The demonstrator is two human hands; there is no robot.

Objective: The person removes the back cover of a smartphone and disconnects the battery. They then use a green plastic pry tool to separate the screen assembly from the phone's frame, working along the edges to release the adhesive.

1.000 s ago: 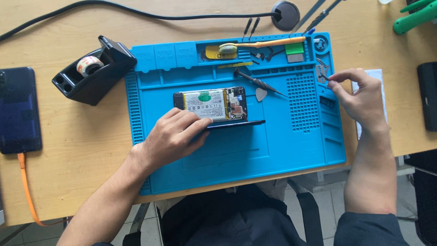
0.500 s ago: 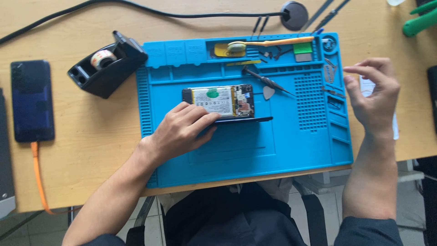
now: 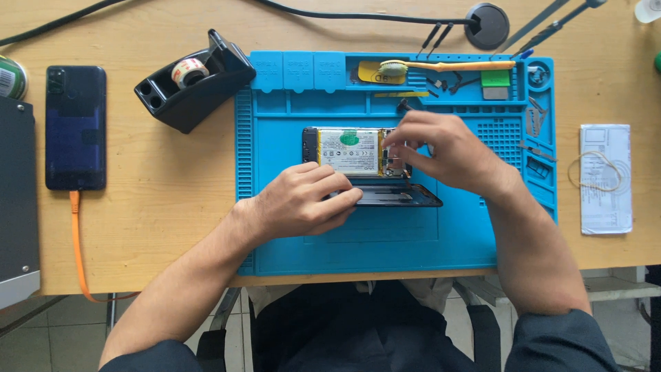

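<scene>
On the blue mat, head view: opened phone (image 3: 354,151) lies flat at mat centre, back cover off, pale battery showing.
Long axis: left to right across the mat (image 3: 413,234), parallel to the table (image 3: 172,207) front edge.
Direction from hands: phone sits just beyond the left hand, under the right fingertips.
Left hand (image 3: 306,203): palm down, fingers curled, pressing the phone's near edge and the dark cover piece (image 3: 399,198); gripping nothing that I can tell.
Right hand (image 3: 447,151): reaching in from the right, fingers pinched together over the phone's right end; whether they hold a small part, cannot tell.
Nearer hand: both touching; right is over the open circuitry.
Nearby: tape dispenser (image 3: 193,79) upper left, second phone (image 3: 76,127) far left.
</scene>
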